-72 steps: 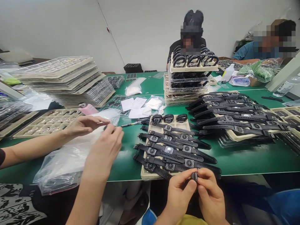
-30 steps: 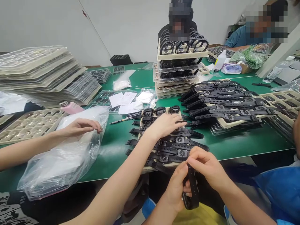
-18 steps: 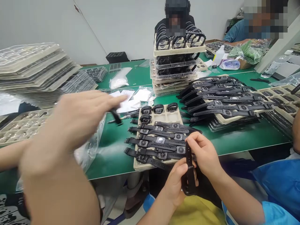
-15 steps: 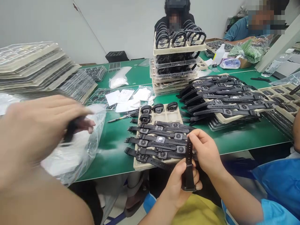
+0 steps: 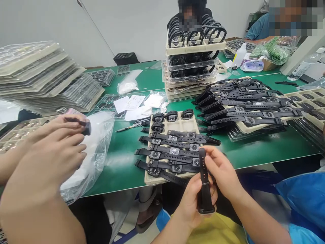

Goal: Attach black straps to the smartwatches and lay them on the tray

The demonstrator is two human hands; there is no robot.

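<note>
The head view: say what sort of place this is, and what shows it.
Probably an assembly or packing workshop: black-strapped watches lie in rows across a cream tray, a tall stack of trays stands on the green worktable, and a co-worker is across it.

Lt-gry wall (image 5: 50, 23) — grn tbl (image 5: 124, 161) — wht post (image 5: 297, 56).

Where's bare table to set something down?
Green table shows bare between the clear bag and the nearest watch tray, and right of that tray, in front of the watch heap. Crowded: the left side, under stacked trays, and the middle, where papers lie.
</note>
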